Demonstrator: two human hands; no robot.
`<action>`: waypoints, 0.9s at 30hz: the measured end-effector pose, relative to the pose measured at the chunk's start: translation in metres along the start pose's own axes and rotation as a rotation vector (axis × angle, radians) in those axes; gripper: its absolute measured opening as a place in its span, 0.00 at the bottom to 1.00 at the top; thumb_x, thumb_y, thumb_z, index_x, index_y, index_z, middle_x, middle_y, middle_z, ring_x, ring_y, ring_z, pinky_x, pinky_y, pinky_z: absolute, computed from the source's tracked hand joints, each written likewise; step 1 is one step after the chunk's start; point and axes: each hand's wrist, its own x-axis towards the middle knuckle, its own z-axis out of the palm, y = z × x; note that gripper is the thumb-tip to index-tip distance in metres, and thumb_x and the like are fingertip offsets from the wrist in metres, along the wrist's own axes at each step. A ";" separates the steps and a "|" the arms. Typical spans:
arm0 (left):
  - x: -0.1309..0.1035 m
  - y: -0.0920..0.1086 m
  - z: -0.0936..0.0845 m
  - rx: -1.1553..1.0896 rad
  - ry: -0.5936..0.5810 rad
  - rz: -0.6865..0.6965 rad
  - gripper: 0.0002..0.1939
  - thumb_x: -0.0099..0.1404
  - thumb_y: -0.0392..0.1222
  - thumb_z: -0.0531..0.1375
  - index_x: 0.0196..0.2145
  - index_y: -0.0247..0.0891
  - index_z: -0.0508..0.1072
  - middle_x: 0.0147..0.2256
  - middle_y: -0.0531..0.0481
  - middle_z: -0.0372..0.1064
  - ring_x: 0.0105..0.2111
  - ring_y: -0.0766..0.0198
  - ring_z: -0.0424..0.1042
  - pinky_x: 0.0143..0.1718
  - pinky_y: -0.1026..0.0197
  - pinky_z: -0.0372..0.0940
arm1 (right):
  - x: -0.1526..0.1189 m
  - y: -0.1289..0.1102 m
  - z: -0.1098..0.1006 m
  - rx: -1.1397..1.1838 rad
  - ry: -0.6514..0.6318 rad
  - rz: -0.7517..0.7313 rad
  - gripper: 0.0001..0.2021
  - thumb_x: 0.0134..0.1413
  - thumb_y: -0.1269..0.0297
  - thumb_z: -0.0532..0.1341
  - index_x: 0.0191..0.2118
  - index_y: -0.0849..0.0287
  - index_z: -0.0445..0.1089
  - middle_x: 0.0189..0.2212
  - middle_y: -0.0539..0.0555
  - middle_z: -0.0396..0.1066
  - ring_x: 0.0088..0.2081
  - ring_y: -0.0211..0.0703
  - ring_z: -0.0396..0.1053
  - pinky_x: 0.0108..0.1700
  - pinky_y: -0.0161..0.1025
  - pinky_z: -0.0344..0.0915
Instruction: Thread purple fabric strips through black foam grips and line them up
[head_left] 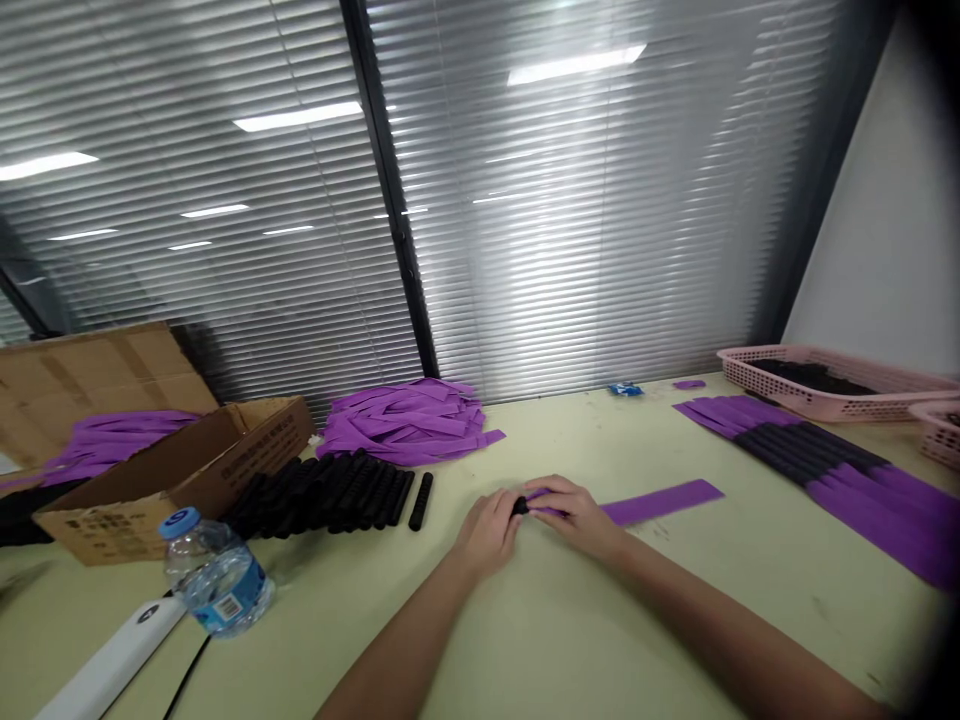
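At the middle of the table my left hand (pixel 484 532) is closed around a black ribbed tube (pixel 520 506); only the tube's end shows past the fingers. Right beside it, my right hand (pixel 574 515) pinches a purple strip (pixel 667 502) at the tube's open end. The strip's long tail lies flat on the table to the right. Whether the strip's tip is inside the tube is hidden by my fingers. To the left, a single black tube (pixel 421 502) lies next to a row of similar tubes (pixel 345 492).
Behind the tubes lies a heap of purple strips (pixel 405 420). A cardboard box (pixel 247 445) and a water bottle (pixel 217 575) stand at left. At right are strips with black tubes on them (pixel 810 450) and a pink basket (pixel 862 405). A blue packet (pixel 625 389) lies near the window blinds.
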 end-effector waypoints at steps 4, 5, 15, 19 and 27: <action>0.003 -0.001 0.000 0.030 0.013 -0.019 0.17 0.70 0.41 0.45 0.54 0.37 0.60 0.47 0.41 0.66 0.44 0.53 0.67 0.47 0.50 0.62 | 0.002 -0.001 -0.009 -0.051 -0.090 0.051 0.11 0.60 0.62 0.58 0.45 0.56 0.73 0.53 0.60 0.65 0.46 0.43 0.70 0.50 0.42 0.68; 0.003 -0.001 0.001 0.031 0.019 -0.025 0.17 0.70 0.41 0.45 0.54 0.37 0.60 0.47 0.42 0.66 0.44 0.54 0.67 0.47 0.50 0.62 | 0.003 -0.001 -0.011 -0.043 -0.101 0.052 0.11 0.60 0.62 0.58 0.46 0.56 0.73 0.51 0.60 0.66 0.47 0.43 0.69 0.50 0.41 0.68; 0.002 -0.002 0.000 0.074 0.008 -0.011 0.16 0.71 0.41 0.44 0.53 0.38 0.60 0.46 0.43 0.66 0.43 0.54 0.67 0.47 0.51 0.61 | 0.002 0.003 -0.011 0.032 -0.024 0.001 0.09 0.61 0.65 0.57 0.44 0.56 0.73 0.41 0.58 0.73 0.44 0.42 0.71 0.46 0.40 0.70; 0.002 -0.001 0.001 0.067 0.006 -0.003 0.16 0.70 0.40 0.44 0.53 0.38 0.60 0.46 0.43 0.66 0.43 0.54 0.67 0.47 0.51 0.61 | 0.000 0.003 -0.008 0.018 0.026 -0.015 0.10 0.60 0.65 0.58 0.44 0.56 0.74 0.40 0.57 0.74 0.43 0.42 0.72 0.46 0.39 0.71; 0.000 0.001 0.001 0.067 0.006 0.042 0.17 0.70 0.41 0.45 0.54 0.37 0.60 0.48 0.41 0.66 0.46 0.54 0.66 0.49 0.50 0.60 | -0.004 0.003 -0.001 -0.048 0.053 -0.086 0.09 0.60 0.65 0.58 0.42 0.55 0.75 0.41 0.57 0.74 0.43 0.42 0.72 0.45 0.40 0.71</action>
